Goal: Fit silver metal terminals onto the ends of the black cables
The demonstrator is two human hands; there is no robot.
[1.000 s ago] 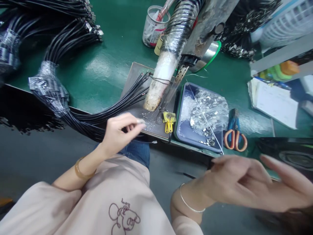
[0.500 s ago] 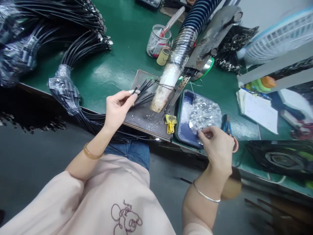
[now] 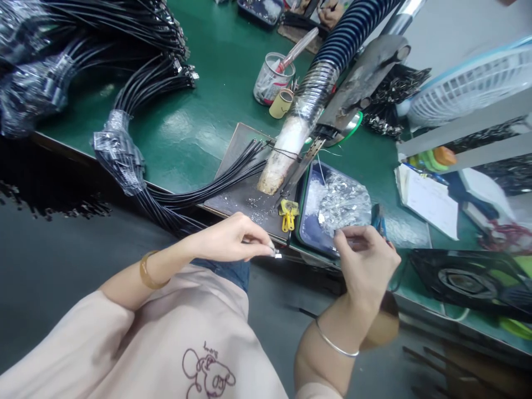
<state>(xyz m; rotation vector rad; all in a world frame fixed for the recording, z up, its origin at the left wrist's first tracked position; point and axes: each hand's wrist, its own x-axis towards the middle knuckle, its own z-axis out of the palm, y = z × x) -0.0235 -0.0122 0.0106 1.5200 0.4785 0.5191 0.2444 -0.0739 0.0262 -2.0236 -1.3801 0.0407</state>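
Observation:
My left hand point(image 3: 245, 241) is closed in a pinch in front of the table edge. From its fingertips sticks the small shiny connector point(image 3: 278, 255) at the end of a cable. My right hand point(image 3: 366, 252) is over the near right rim of a blue tray point(image 3: 306, 235), thumb and fingers pressed together; whatever they may hold is too small to make out. Small clear and silvery pieces point(image 3: 343, 202) are heaped in the tray. Left of it, a bundle of black cables point(image 3: 224, 177) lies across a dark board point(image 3: 236, 202), their ends by a pale-tipped hose point(image 3: 276, 169).
Yellow clips point(image 3: 288, 215) sit between board and tray. Blue-handled pliers point(image 3: 379, 219) lie right of the tray. A clear cup point(image 3: 268, 80) and a small yellow cylinder point(image 3: 281, 104) stand behind. Wrapped cable bundles point(image 3: 118, 147) fill the left; a notepad point(image 3: 432, 194) and a fan point(image 3: 469, 83) are right.
My left hand has left the cable ends on the board and come down and right to the table edge, now pinching a cable's connector end. My right hand stays at the tray.

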